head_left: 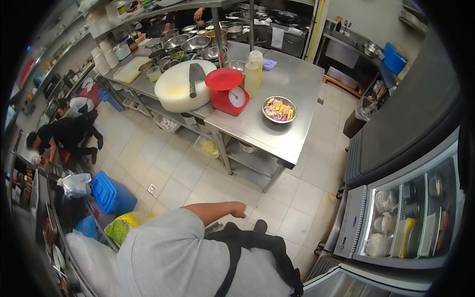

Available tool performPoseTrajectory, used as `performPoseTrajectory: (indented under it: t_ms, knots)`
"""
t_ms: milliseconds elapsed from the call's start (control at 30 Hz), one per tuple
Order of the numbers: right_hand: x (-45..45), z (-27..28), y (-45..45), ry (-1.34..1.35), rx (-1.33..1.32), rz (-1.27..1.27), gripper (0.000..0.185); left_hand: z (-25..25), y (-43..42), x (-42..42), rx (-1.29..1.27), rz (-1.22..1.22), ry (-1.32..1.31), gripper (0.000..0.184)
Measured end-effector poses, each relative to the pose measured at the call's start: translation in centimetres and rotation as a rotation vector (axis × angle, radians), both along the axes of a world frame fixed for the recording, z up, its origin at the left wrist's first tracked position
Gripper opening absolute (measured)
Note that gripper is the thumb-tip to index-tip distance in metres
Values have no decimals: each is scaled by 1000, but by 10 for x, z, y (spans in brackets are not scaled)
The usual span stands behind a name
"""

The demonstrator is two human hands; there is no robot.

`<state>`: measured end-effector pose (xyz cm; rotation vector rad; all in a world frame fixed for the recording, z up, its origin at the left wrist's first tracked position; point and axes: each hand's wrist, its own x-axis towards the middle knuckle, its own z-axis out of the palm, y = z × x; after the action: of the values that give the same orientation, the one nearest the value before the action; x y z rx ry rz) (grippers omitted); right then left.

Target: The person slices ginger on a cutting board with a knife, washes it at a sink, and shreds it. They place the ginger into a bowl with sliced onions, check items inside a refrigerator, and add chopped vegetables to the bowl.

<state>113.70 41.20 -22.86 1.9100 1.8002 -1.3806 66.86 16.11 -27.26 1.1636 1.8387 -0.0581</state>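
My left hand point(238, 209) hangs low over the tiled floor, its fingers curled in and nothing seen in them. The arm reaches it from a grey short sleeve, above black clothing with a strap. My right hand is out of view. Nearest ahead is a steel table point(277, 143). It bears a metal bowl point(279, 110) of sliced purple and yellow food, a red scale point(227, 94), two bottles point(252, 79) and a thick round white board point(175, 99) with a cleaver point(194, 79) on it.
An open glass-door fridge point(358, 218) holding bags stands at the right. At the left are a blue lidded bin point(113, 193) and a yellow-green bag point(121, 227). People point(69, 133) bend at the far left; another person's hand point(199, 14) shows behind the bowls.
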Motion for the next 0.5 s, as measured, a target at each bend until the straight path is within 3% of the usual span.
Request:
performPoseTrajectory:
  t_ms: [67, 100, 233, 367, 433, 500]
  knots:
    - [5, -8, 16, 1, -6, 1, 55, -23, -10, -10, 74, 199, 78, 49]
    - [7, -12, 21, -12, -30, 7, 53, -24, -55, -33, -113, 342, 103, 49]
    - [20, -34, 48, -75, -78, 44, 46, -5, -85, -44, -363, 550, 131, 49]
    - [30, -54, 74, -166, -96, 182, 41, 6, -97, -48, -222, 707, 101, 46]
    - [30, -60, 100, -216, -19, 384, 39, 7, -101, -12, 52, 1082, -3, 43]
    - [-17, -67, 138, -160, 113, 494, 38, 8, -108, -4, 73, 1031, 0, 40]
